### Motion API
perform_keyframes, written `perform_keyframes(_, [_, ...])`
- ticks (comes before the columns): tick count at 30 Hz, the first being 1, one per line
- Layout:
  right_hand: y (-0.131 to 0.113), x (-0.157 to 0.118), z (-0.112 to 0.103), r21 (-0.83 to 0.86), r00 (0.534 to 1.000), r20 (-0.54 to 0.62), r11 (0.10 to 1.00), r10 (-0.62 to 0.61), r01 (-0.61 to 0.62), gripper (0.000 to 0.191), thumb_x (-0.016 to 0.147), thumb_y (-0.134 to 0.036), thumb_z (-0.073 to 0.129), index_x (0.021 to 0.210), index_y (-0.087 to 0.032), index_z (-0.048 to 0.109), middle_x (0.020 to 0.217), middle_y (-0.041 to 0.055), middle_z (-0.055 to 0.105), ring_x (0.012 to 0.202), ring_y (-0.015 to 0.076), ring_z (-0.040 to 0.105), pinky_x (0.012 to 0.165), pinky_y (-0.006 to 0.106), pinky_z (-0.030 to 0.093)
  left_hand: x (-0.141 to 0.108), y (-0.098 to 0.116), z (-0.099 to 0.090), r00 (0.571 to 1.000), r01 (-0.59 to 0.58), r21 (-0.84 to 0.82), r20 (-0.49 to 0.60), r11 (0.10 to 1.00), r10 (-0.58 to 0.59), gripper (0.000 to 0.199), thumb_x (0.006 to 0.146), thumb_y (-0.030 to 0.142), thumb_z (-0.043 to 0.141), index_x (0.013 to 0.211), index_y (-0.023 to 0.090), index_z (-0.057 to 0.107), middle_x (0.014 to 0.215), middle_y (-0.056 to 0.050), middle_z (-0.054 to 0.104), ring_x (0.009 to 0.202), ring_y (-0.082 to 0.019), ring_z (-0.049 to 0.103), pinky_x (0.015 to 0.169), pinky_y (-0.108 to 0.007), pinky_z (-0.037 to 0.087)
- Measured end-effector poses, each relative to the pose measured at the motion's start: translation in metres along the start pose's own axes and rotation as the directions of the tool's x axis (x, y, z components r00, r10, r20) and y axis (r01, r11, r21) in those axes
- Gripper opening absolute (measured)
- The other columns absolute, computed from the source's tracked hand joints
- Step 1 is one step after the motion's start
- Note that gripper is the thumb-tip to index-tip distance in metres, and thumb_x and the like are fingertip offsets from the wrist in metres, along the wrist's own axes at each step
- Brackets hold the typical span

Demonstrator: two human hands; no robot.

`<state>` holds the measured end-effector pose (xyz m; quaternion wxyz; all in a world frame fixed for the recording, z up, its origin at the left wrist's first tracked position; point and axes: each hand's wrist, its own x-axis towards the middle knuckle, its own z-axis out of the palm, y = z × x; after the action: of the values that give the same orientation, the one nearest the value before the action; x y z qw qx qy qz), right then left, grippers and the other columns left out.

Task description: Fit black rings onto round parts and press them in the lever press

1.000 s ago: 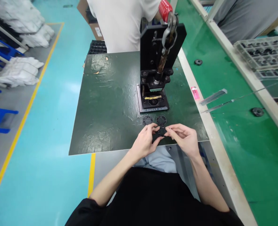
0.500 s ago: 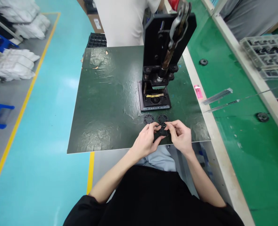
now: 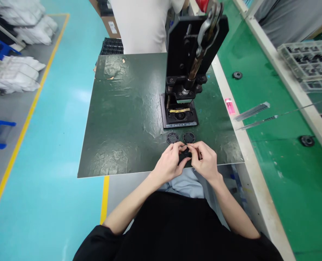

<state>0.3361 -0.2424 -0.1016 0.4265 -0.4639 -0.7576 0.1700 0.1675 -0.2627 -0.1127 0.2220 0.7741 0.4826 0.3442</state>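
Observation:
Near the table's front edge, my left hand [image 3: 169,161] grips a black round part [image 3: 187,152] between thumb and fingers. My right hand [image 3: 205,157] is closed at the same part from the right, its fingertips pinched close to my left ones. The fingers cover much of the part. Just beyond my hands lie two flat black rings, a left ring [image 3: 172,138] and a right ring [image 3: 188,137]. Behind them stands a black hand press [image 3: 181,83], with a yellow strip [image 3: 179,110] across its lower fixture.
The press stands on a dark green table [image 3: 122,119]. At the right, a green belt [image 3: 286,163] carries two black round parts and thin metal rods [image 3: 252,111]. A person in a white shirt [image 3: 141,27] is beyond the table.
My right hand has moved left, closer to my left hand, and its fingers are now at the black part. The round parts on the green belt have shifted slightly right and down.

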Motion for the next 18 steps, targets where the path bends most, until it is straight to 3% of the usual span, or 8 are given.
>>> perform_keyframes(3, [-0.001, 0.001, 0.003, 0.019, 1.0, 0.014, 1.0, 0.017, -0.018, 0.019, 0.1, -0.016, 0.055, 0.083, -0.021, 0.06, 0.08, 0.0032, 0.071, 0.068, 0.0138, 0.066, 0.065, 0.026, 0.051, 0.001, 0.0, -0.001, 1.0, -0.002, -0.011, -0.001, 1.0, 0.002, 0.044, 0.092, 0.022, 0.073, 0.123, 0.022, 0.041, 0.111, -0.008, 0.069, 0.101, -0.023, 0.073, 0.085, -0.036, 0.064])
perform_keyframes(6, [0.003, 0.004, 0.002, 0.186, 0.978, -0.04, 0.963, 0.205, -0.194, 0.02, 0.103, -0.027, 0.057, 0.084, -0.02, 0.062, 0.075, 0.0013, 0.068, 0.061, 0.0116, 0.061, 0.058, 0.024, 0.048, 0.003, -0.001, -0.001, 1.0, 0.002, -0.046, 0.002, 0.999, -0.002, 0.041, 0.093, 0.024, 0.073, 0.119, 0.023, 0.041, 0.108, -0.007, 0.069, 0.101, -0.023, 0.074, 0.083, -0.034, 0.065])
perform_keyframes(7, [0.005, 0.005, -0.001, 0.279, 0.944, -0.124, 0.924, 0.305, -0.262, 0.023, 0.104, -0.033, 0.057, 0.085, -0.02, 0.06, 0.073, 0.0, 0.065, 0.056, 0.01, 0.056, 0.053, 0.023, 0.044, 0.003, -0.002, -0.001, 1.0, 0.005, -0.059, 0.002, 0.998, -0.005, 0.04, 0.094, 0.025, 0.073, 0.118, 0.023, 0.042, 0.108, -0.007, 0.07, 0.1, -0.022, 0.074, 0.082, -0.034, 0.065])
perform_keyframes(9, [0.014, 0.007, -0.009, 0.448, 0.814, -0.334, 0.84, 0.475, -0.306, 0.031, 0.103, -0.045, 0.057, 0.084, -0.021, 0.056, 0.073, -0.0019, 0.061, 0.051, 0.0078, 0.047, 0.048, 0.022, 0.038, 0.002, -0.001, 0.0, 1.0, 0.015, -0.073, -0.002, 0.997, -0.015, 0.038, 0.094, 0.026, 0.073, 0.116, 0.024, 0.042, 0.11, -0.007, 0.07, 0.098, -0.021, 0.075, 0.081, -0.034, 0.065])
perform_keyframes(10, [0.018, 0.008, -0.014, 0.48, 0.749, -0.419, 0.825, 0.514, -0.298, 0.034, 0.102, -0.05, 0.059, 0.085, -0.021, 0.055, 0.075, -0.0018, 0.06, 0.052, 0.0074, 0.045, 0.048, 0.022, 0.037, 0.001, -0.001, -0.001, 1.0, 0.021, -0.074, -0.004, 0.997, -0.022, 0.037, 0.094, 0.027, 0.073, 0.116, 0.024, 0.043, 0.11, -0.007, 0.071, 0.097, -0.021, 0.076, 0.081, -0.034, 0.065])
perform_keyframes(11, [0.023, 0.007, -0.019, 0.463, 0.712, -0.48, 0.837, 0.513, -0.291, 0.037, 0.1, -0.054, 0.061, 0.085, -0.021, 0.055, 0.078, -0.0012, 0.061, 0.053, 0.0075, 0.046, 0.05, 0.022, 0.039, 0.0, 0.0, -0.002, 1.0, 0.022, -0.075, -0.004, 0.997, -0.022, 0.037, 0.095, 0.027, 0.073, 0.117, 0.023, 0.043, 0.11, -0.006, 0.071, 0.095, -0.02, 0.076, 0.08, -0.033, 0.065])
perform_keyframes(15, [0.035, 0.002, -0.03, 0.213, 0.739, -0.543, 0.917, 0.398, -0.338, 0.041, 0.098, -0.058, 0.061, 0.086, -0.019, 0.06, 0.088, 0.0044, 0.066, 0.069, 0.0122, 0.06, 0.068, 0.029, 0.053, 0.006, 0.003, -0.019, 0.997, -0.065, -0.08, -0.036, 0.995, 0.062, 0.04, 0.097, 0.027, 0.071, 0.127, 0.022, 0.044, 0.111, -0.007, 0.074, 0.093, -0.018, 0.077, 0.081, -0.031, 0.065])
perform_keyframes(18, [0.033, -0.001, -0.027, 0.206, 0.76, -0.522, 0.922, 0.387, -0.328, 0.037, 0.103, -0.052, 0.056, 0.094, -0.018, 0.065, 0.091, 0.0069, 0.07, 0.08, 0.0165, 0.069, 0.077, 0.033, 0.059, 0.035, -0.006, -0.04, 0.985, -0.087, -0.021, -0.153, 0.996, 0.083, 0.044, 0.095, 0.031, 0.074, 0.128, 0.021, 0.045, 0.113, -0.007, 0.075, 0.092, -0.016, 0.077, 0.084, -0.031, 0.064])
